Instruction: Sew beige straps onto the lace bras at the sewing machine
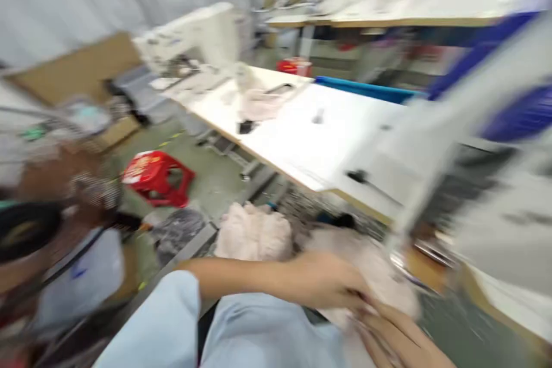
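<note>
My left hand (330, 280) reaches across my lap to the right, its fingers curled together. They meet my right hand (399, 330) at the lower right, and whatever is between them is smeared. Motion blur hides how the right fingers lie. Under and behind both hands spreads a pale pinkish fluffy fabric piece (375, 261). A second bunched pile of pale plush fabric (254, 233) lies left of it, beyond my left forearm.
A white sewing table (297, 149) with a sewing machine (194, 40) stands ahead, pink fabric (261, 104) on it. A red stool (158, 178) is on the floor at left. Another person's arm (64, 184) is close at left. A white post (457, 144) rises at right.
</note>
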`<move>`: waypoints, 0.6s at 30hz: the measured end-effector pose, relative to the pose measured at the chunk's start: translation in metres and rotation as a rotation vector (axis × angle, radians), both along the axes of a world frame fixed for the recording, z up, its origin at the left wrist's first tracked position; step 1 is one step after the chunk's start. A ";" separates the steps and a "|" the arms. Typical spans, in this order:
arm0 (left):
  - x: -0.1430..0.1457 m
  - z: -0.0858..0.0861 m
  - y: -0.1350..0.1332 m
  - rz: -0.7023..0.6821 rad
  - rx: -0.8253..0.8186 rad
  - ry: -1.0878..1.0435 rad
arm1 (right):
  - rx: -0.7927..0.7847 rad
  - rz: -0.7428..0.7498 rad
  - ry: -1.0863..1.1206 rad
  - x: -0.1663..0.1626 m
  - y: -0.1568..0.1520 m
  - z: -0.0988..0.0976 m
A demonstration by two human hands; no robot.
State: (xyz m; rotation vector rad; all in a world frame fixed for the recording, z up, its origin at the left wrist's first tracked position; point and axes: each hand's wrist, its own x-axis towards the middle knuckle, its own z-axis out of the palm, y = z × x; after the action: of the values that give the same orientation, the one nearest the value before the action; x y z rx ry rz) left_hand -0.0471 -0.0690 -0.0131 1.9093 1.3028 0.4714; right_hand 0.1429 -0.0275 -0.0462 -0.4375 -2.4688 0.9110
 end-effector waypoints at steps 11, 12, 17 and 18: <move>0.011 -0.005 0.036 -0.008 -0.080 0.165 | 0.138 -0.258 -0.161 0.010 -0.006 -0.007; 0.013 -0.006 0.040 -0.017 -0.119 0.160 | 0.133 -0.273 -0.145 0.010 -0.007 -0.010; 0.011 -0.008 0.054 -0.057 -0.160 0.160 | 0.048 -0.334 -0.049 0.010 -0.006 -0.018; 0.011 -0.007 0.055 -0.053 -0.144 0.140 | -0.004 -0.348 -0.010 0.011 -0.005 -0.017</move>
State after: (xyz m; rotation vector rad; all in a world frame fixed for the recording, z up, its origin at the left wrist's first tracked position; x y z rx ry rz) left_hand -0.0365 -0.0143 -0.0201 1.8780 1.3338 0.2136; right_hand 0.1536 -0.0327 -0.0635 -0.8424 -2.2988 0.7691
